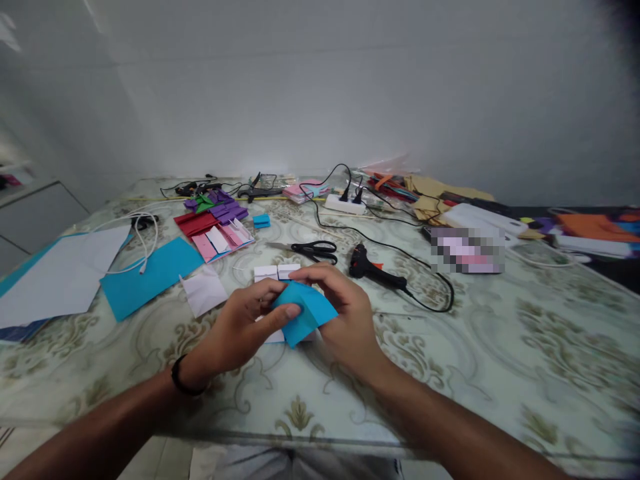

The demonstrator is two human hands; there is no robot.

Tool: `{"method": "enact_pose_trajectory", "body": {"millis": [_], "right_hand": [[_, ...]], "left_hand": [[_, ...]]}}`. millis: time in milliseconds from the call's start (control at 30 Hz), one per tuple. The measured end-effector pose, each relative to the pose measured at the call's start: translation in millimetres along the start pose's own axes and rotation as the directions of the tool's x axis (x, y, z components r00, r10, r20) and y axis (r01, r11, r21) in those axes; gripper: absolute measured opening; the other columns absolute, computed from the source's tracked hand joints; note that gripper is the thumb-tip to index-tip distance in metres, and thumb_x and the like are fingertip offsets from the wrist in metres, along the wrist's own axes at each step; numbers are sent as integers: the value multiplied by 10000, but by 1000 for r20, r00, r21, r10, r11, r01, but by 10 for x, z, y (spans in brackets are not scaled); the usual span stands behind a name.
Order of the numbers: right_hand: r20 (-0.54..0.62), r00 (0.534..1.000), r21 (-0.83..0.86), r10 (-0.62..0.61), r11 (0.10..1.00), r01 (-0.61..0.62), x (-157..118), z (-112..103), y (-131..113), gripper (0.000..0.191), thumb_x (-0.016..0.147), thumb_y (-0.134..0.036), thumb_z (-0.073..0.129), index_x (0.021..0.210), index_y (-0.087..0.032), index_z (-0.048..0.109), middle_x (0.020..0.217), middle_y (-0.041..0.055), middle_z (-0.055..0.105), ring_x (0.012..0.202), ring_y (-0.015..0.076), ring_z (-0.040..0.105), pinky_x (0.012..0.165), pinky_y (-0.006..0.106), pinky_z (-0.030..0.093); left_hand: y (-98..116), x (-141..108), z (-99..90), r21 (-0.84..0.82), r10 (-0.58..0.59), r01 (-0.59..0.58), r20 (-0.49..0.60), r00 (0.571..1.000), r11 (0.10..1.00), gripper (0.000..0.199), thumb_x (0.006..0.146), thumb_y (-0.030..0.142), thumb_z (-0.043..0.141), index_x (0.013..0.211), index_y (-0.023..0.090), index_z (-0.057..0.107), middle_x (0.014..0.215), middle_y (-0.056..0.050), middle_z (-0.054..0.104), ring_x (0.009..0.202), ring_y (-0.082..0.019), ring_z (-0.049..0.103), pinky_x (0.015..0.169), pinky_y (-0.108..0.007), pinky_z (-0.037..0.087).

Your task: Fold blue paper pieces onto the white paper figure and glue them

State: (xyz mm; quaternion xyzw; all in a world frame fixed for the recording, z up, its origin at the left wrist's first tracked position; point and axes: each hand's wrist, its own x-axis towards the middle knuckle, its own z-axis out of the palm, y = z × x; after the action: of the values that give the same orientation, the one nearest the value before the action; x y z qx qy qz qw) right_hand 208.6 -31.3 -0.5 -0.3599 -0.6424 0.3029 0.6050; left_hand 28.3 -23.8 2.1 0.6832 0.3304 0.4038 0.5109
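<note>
Between my two hands is a small piece of blue paper (303, 317) with a crease down it. My left hand (250, 320) pinches its left side, thumb lying on top. My right hand (347, 310) grips the far right edge, its fingers partly hidden behind the sheet. Just beyond and beneath the paper lie white folded paper pieces (266, 273), mostly covered by my hands. Black-handled scissors (315, 251) rest a little farther back. To the right of my right hand is a black glue gun (375, 268) on its side.
At left lie a blue sheet (153, 277), a white paper square (204, 291) and large white sheets (65, 273). Folded pink pieces (223, 240) and purple pieces (227, 208) sit behind. A white power strip (345, 204) trails black cords. A phone (465, 250) lies at right.
</note>
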Motion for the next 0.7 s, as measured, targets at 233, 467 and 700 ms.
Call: {"method": "enact_pose_trajectory", "body": {"millis": [233,467,700], "right_hand": [[20,1000,17,-24,1000,23,33,-30,-33,139,791,-168,708,900,-243,752,896,27,737,828,221,670,760,369,532],[52,997,36,62,997,-64,37,-30,-5,227,763,-132,696,950,-249,746,933,21,745,869,220,690,777,355,546],[172,984,23,54,998,-59,137,-126,44,373,804,-118,673,1118,-279,794,1078,39,776,996,233,715,876,379,569]], "left_hand": [[12,6,11,44,-6,6,-8,1000,999,224,954,404,740,979,182,750,830,-19,720,740,-143,621,667,-234,498],[10,21,-9,-12,-55,55,-10,998,998,244,950,419,731,979,181,776,826,-28,760,715,-153,659,665,-248,538],[27,97,-78,-107,-134,132,-9,991,985,323,894,462,777,1010,161,776,828,-59,805,723,-196,747,690,-295,606]]}}
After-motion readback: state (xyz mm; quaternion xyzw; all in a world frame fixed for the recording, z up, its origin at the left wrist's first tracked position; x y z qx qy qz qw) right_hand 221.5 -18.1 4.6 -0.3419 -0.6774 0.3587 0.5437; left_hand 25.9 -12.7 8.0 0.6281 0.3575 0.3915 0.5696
